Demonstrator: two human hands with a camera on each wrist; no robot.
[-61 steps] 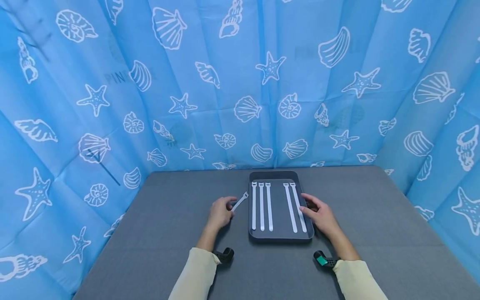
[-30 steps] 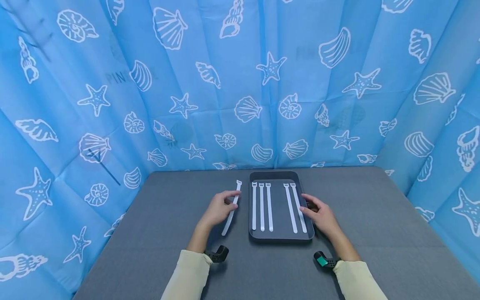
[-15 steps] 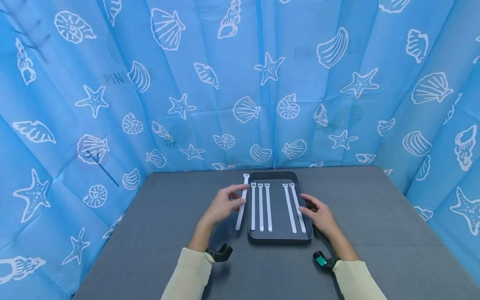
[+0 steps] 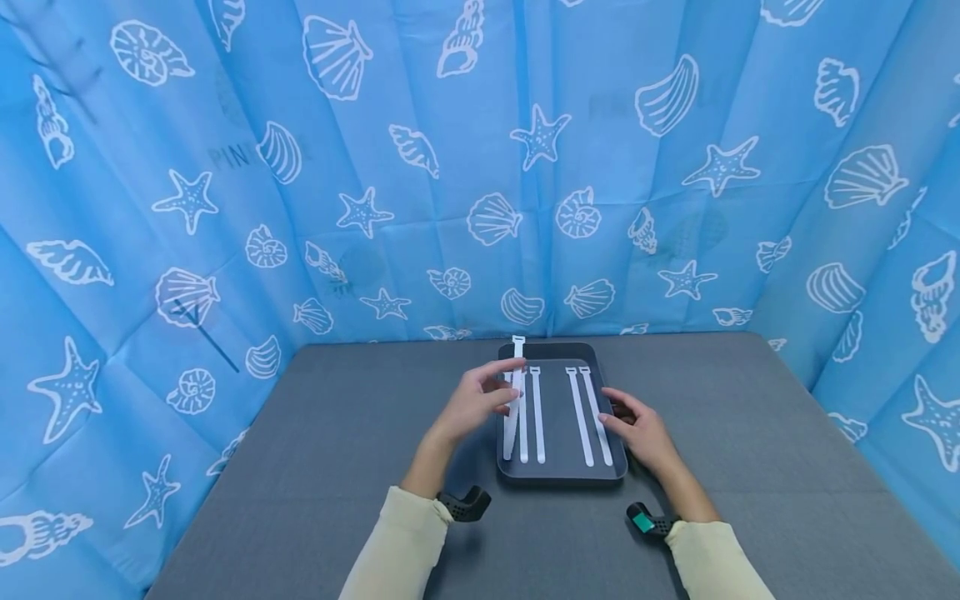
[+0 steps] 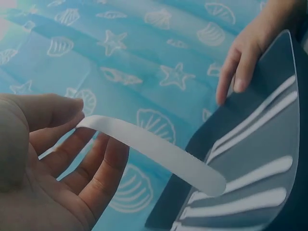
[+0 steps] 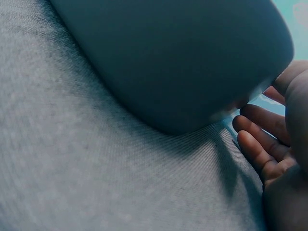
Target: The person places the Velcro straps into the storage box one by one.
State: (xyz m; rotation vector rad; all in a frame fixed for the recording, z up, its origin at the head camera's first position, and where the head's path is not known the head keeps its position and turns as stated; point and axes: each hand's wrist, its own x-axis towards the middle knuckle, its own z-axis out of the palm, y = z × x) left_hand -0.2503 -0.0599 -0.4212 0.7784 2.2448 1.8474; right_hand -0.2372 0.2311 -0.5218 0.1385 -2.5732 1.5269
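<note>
My left hand (image 4: 476, 406) pinches a white cable strap (image 5: 159, 150) with a slotted head, between thumb and fingertips. It hangs over the left side of the dark grey tray (image 4: 557, 433), and in the left wrist view its rounded tail bends down toward the straps below. Inside the tray, three white straps lie lengthwise on the left, partly covered by the held one, and a pair (image 4: 579, 417) lies on the right with a gap between the groups. My right hand (image 4: 643, 429) grips the tray's right rim, thumb over the edge, other fingers along the outer wall in the right wrist view.
The tray rests on a grey cloth-covered table (image 4: 360, 433). A blue curtain (image 4: 450, 167) with white shell and starfish prints hangs behind and at both sides. Each wrist wears a black camera mount (image 4: 467, 505).
My left hand has lifted the strap from left of the tray, turned it upright with its head away from me, and carried it right over the tray. My right hand stays at the rim.
</note>
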